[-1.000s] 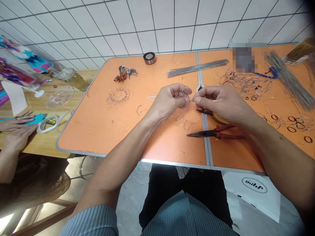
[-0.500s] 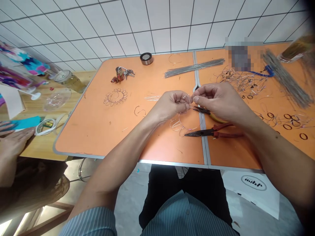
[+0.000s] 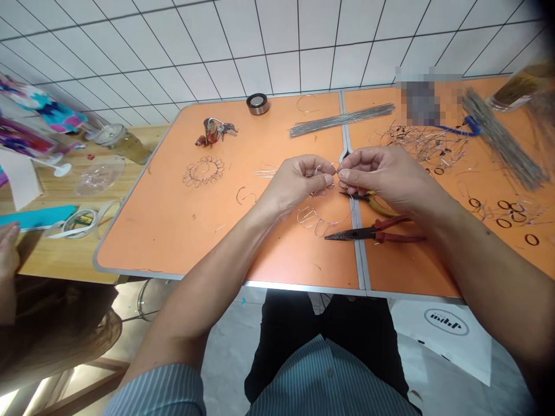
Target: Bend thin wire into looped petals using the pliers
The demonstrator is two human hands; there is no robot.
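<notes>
A thin wire ring with several bent loops hangs below my hands over the orange table. My left hand pinches its upper part between thumb and fingers. Close beside it, my right hand is closed with thumb and forefinger on the wire at the same spot; the fine wire ends there are too small to make out. Just under my right hand lie yellow-handled pliers, partly hidden by it. Red-handled long-nose pliers lie nearer the table edge.
A looped wire ring, keys and a tape roll lie left and behind. Straight wires, tangled wire pieces and a wire bundle lie behind and right. At far left is another person's hand.
My left hand has opened its grip slightly and shifted a little left, with the wire ring moving along. The other person's hands have drawn back left from the blue item.
</notes>
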